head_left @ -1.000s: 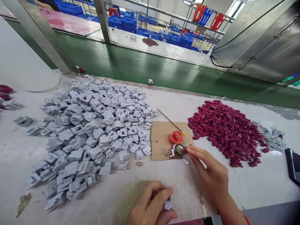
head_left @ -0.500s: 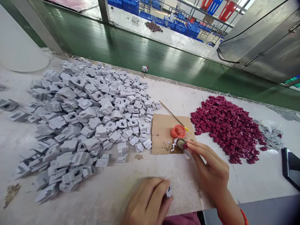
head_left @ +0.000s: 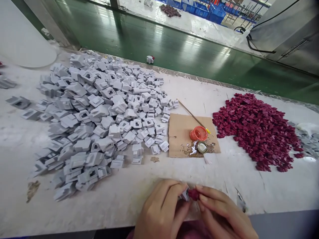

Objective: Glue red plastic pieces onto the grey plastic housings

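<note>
Near the table's front edge, my left hand (head_left: 165,207) is closed around a grey plastic part (head_left: 184,194), most of it hidden by the fingers. My right hand (head_left: 221,209) pinches a small dark-red plastic piece (head_left: 194,194). The red piece meets the open side of the grey part; how deep it sits I cannot tell. Beyond the hands lies a piece of cardboard (head_left: 179,132) with a red cup (head_left: 198,133), a bottle cap (head_left: 201,147) and wet spots on it. A thin brush (head_left: 193,115) with a yellow end rests across the cardboard's far edge.
A large heap of grey parts (head_left: 99,109) covers the left of the table. To the right is a heap of dark-red pieces (head_left: 256,129), with grey scraps (head_left: 309,142) beside it. Along the back runs a green conveyor belt (head_left: 174,53) carrying one grey-and-red part (head_left: 150,59).
My right hand has come back from the bottle cap toward my left hand, bringing the red piece against the grey part. The view has tilted down and shifted.
</note>
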`<state>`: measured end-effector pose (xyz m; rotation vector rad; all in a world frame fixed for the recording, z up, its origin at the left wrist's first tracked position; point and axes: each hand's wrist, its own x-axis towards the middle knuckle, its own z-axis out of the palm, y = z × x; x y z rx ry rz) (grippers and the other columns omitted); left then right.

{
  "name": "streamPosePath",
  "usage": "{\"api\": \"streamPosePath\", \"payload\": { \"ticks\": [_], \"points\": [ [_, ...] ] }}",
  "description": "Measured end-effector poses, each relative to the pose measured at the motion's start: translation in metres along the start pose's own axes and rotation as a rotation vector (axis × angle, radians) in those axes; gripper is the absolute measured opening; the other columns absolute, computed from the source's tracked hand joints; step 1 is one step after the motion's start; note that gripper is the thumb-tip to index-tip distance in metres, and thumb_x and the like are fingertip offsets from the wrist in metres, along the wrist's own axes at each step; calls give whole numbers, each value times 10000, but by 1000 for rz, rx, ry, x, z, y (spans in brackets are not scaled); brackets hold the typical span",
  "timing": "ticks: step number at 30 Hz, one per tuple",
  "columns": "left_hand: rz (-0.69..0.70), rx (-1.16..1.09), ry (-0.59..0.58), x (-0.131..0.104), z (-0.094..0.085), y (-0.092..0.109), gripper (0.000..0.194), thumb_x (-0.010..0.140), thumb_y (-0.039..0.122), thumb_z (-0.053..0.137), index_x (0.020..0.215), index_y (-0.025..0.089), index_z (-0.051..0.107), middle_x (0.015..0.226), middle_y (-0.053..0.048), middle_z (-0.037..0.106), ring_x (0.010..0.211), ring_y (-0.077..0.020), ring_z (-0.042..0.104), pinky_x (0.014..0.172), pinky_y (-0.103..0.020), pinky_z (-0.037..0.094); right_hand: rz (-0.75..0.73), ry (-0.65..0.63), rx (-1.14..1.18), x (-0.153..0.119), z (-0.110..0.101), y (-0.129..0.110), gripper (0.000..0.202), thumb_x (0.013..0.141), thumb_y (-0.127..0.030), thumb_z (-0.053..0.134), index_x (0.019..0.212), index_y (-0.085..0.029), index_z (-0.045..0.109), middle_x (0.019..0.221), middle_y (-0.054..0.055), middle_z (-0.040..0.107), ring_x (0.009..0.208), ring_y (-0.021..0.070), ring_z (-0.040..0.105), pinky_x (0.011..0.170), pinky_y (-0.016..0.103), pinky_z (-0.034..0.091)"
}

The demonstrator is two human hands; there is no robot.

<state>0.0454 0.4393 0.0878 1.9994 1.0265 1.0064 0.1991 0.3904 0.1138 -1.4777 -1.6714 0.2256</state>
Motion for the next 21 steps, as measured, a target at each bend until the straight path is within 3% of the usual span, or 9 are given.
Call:
{"api": "streamPosePath", "payload": {
  "ticks": [4, 10, 15, 18, 21],
  "points": [
    [-14, 7, -38, 1, 0, 0, 163, 890, 159, 549, 1042, 178, 604, 910, -47, 685, 832, -151, 670, 753, -222, 572, 5, -45, 16, 1, 0, 2, 222, 798, -45, 625, 969, -178, 670, 923, 65, 720, 821, 166, 707, 712, 222, 612],
    [7, -29, 39, 1, 2, 1, 148, 907, 140, 487, 980, 183, 608, 841, -36, 684, 758, -150, 665, 699, -228, 571, -44, -118, 8, 9, 0, 1, 217, 814, -25, 598, 963, -169, 663, 917, 78, 713, 852, 176, 698, 738, 252, 615],
    [32, 22, -74, -4, -1, -5, 210, 870, 100, 531, 1054, 183, 586, 936, -54, 686, 872, -151, 672, 789, -217, 565, -18, -224, 85, 11, -2, 2, 215, 847, -32, 561, 1000, -174, 616, 948, 77, 688, 913, 165, 673, 751, 247, 603],
    [85, 115, -56, -1, -9, -14, 175, 887, 202, 533, 1042, 198, 614, 921, -66, 697, 819, -169, 687, 733, -230, 585, -43, -310, 96, 12, -3, 4, 261, 915, -156, 529, 1173, -193, 545, 1013, 74, 684, 958, 153, 661, 808, 232, 579],
    [175, 156, -10, 12, -22, -21, 212, 920, 320, 478, 975, 218, 655, 782, -42, 693, 623, -146, 665, 589, -205, 577, -103, -304, -3, 19, -14, 15, 519, 931, -355, 537, 1394, -201, 362, 1053, 64, 691, 962, 152, 668, 858, 203, 545]
  ]
}}
